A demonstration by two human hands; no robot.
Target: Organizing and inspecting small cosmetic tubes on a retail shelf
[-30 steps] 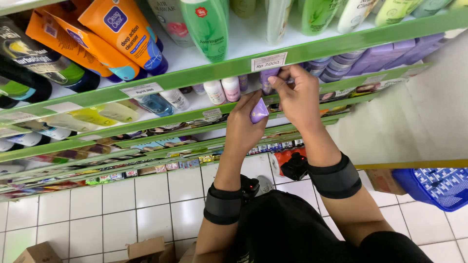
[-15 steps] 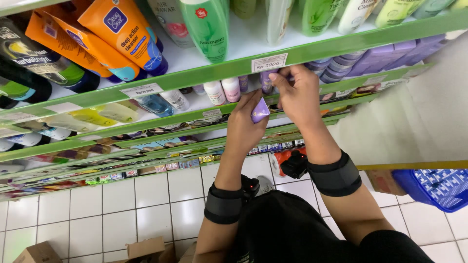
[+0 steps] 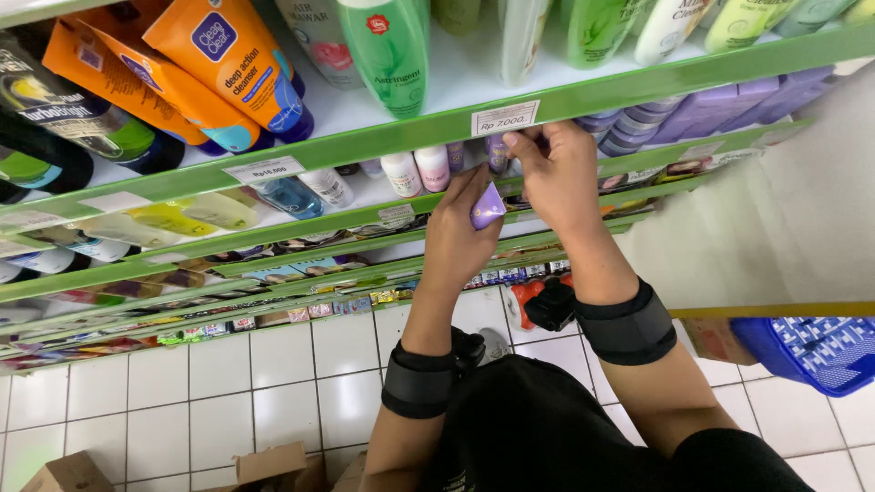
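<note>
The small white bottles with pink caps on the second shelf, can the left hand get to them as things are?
Probably yes. The left hand holds a purple tube just below and right of the white bottles, with nothing between them, though its grip is occupied.

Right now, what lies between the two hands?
In the head view, a small purple tube, gripped by the left hand; the right hand reaches the shelf.

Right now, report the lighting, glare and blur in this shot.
Head view: bright, even light; the white shelf board looks washed out; wide-angle bend on the green shelf edges; lower shelves at left are soft; left hand, right hand and lilac tube stay sharp.
</note>
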